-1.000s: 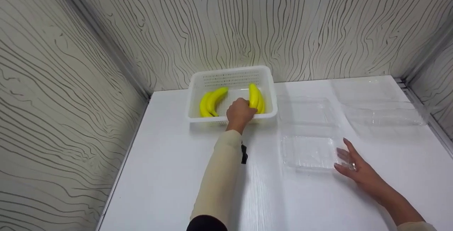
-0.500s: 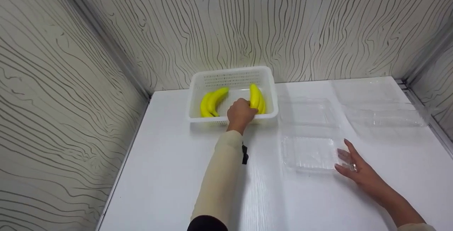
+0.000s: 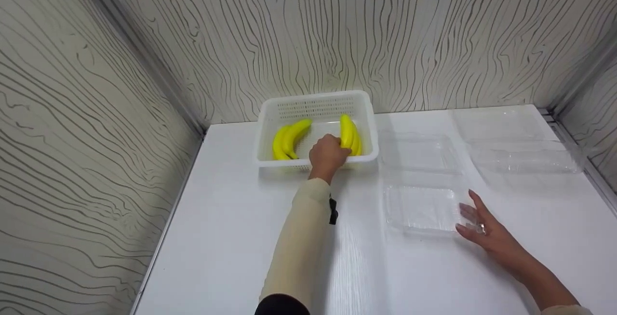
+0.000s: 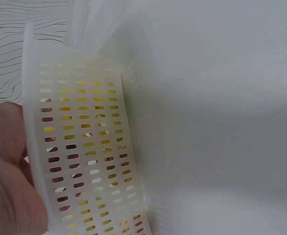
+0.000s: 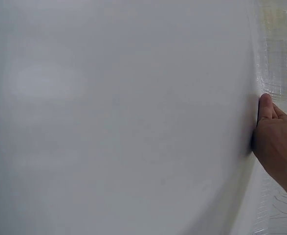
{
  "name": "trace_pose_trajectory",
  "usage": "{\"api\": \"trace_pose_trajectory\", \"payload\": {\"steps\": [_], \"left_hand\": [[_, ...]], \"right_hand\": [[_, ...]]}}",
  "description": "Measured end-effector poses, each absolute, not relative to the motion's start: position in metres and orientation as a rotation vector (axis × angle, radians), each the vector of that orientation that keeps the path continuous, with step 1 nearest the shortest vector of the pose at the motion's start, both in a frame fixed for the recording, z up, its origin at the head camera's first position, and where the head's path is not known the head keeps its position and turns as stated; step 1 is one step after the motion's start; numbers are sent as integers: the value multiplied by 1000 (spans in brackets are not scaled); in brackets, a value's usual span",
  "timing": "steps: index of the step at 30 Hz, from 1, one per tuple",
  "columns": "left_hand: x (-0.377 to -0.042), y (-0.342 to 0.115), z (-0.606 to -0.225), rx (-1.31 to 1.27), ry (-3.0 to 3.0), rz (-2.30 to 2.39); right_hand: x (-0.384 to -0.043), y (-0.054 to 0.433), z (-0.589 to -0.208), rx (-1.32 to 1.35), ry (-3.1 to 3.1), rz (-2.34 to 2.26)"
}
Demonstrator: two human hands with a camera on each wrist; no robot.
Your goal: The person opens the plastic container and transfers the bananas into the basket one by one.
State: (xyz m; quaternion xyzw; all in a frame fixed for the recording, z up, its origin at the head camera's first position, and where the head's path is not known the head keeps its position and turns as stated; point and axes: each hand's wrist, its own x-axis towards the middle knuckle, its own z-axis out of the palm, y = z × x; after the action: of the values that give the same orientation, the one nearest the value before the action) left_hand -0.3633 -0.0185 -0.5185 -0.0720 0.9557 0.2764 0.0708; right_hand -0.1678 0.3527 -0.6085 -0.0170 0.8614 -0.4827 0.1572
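Observation:
In the head view, my left hand [image 3: 328, 155] reaches over the near rim of a white plastic basket [image 3: 315, 97] and grips the bananas [image 3: 348, 134] at its right end. Its curled fingers are largely hidden behind the back of the hand; in the left wrist view that hand [image 4: 9, 176] bends over the basket's slotted wall [image 4: 84, 137]. My right hand [image 3: 496, 238] rests at the right edge of a clear plastic container [image 3: 422, 209], thumb and fingers apart and fairly straight. Some of its fingers show through the plastic.
More bananas [image 3: 290, 139] lie in the basket's left side. The container's clear lid [image 3: 419, 153] stretches behind its base. Another clear plastic container [image 3: 523, 158] stands open at the back right of the white table [image 3: 217, 238]. Patterned walls [image 3: 318, 30] close off the back and sides.

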Motion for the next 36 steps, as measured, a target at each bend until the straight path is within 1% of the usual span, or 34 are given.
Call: {"api": "trace_pose_trajectory", "payload": {"steps": [36], "left_hand": [[-366,-19,-523,-211,2879,826]], "right_hand": [[-168,355,-610,-86,2520,-1345]]}}
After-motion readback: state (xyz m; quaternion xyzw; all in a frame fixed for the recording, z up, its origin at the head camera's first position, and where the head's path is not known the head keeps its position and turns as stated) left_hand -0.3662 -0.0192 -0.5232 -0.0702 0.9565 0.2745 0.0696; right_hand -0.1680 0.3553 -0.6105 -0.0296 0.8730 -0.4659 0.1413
